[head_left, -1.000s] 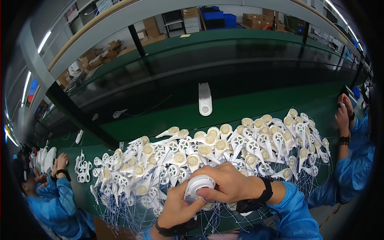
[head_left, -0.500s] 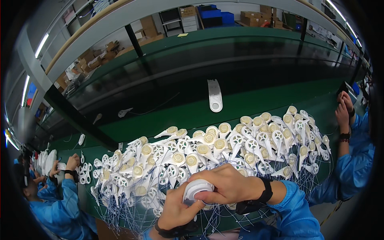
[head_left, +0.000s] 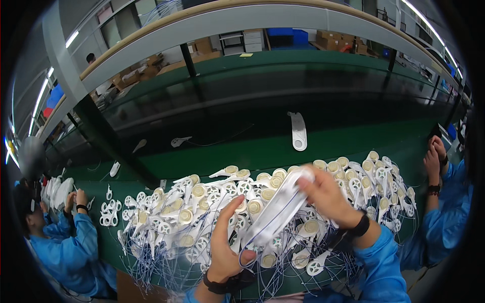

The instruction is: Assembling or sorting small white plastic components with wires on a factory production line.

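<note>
My right hand (head_left: pixel 331 197) grips the upper end of a long white plastic housing (head_left: pixel 277 212), which is tilted and slightly blurred by motion. A blue cord (head_left: pixel 275 222) runs along the housing and loops at its lower end. My left hand (head_left: pixel 227 247) is beside that lower end, thumb and fingers spread apart, the thumb close to the cord loop. Below and around both hands lies a wide pile of white paddle-shaped plastic parts (head_left: pixel 199 192), many with cream round discs and others with spoked round heads. Thin blue wires (head_left: pixel 166 262) trail from the pile toward me.
A single long white part (head_left: pixel 298 132) lies farther back by a dark belt (head_left: pixel 227 111). A post (head_left: pixel 113 141) rises on the left from the green bench (head_left: pixel 202 157). Co-workers in blue sleeves (head_left: pixel 76 247) work at left and right (head_left: pixel 447 202).
The rounded white part between both hands has given way to a long housing in my right hand. My right hand has moved up and right; my left hand has spread its fingers.
</note>
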{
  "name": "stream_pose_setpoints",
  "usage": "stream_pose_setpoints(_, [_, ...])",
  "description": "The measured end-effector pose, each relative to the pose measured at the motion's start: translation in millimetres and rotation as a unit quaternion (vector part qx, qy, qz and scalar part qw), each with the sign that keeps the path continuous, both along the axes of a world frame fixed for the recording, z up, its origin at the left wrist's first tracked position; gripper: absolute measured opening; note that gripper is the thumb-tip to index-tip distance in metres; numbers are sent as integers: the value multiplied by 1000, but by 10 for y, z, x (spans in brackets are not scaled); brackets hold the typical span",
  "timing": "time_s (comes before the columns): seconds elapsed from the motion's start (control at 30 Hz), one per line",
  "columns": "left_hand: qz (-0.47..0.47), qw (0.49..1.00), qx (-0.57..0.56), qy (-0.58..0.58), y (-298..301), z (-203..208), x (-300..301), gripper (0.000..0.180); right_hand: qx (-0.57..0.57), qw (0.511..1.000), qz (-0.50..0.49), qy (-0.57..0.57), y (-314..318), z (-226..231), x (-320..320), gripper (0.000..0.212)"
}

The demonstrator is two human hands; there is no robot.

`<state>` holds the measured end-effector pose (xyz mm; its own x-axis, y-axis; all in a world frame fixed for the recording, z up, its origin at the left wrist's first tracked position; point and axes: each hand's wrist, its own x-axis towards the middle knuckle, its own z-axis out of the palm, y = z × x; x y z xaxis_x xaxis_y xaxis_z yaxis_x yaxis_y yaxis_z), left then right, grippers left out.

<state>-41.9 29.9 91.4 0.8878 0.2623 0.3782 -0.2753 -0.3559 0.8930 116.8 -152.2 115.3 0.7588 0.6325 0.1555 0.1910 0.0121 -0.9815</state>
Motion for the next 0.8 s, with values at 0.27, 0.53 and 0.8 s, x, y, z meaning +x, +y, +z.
stream_pose_setpoints(0.27, [-3,997,-18,-78,7,-51,50,100,151,939,-282,123,-629,61,1476,34])
stream_pose_setpoints(0.53, [-9,998,3,-67,-28,-92,92,66,111,863,-447,208,-2032,-1011,2932,39])
stream_pose_setpoints(0.8, [-21,999,17,-39,-5,-90,82,54,-416,773,-435,-203,-1360,-708,2378,50])
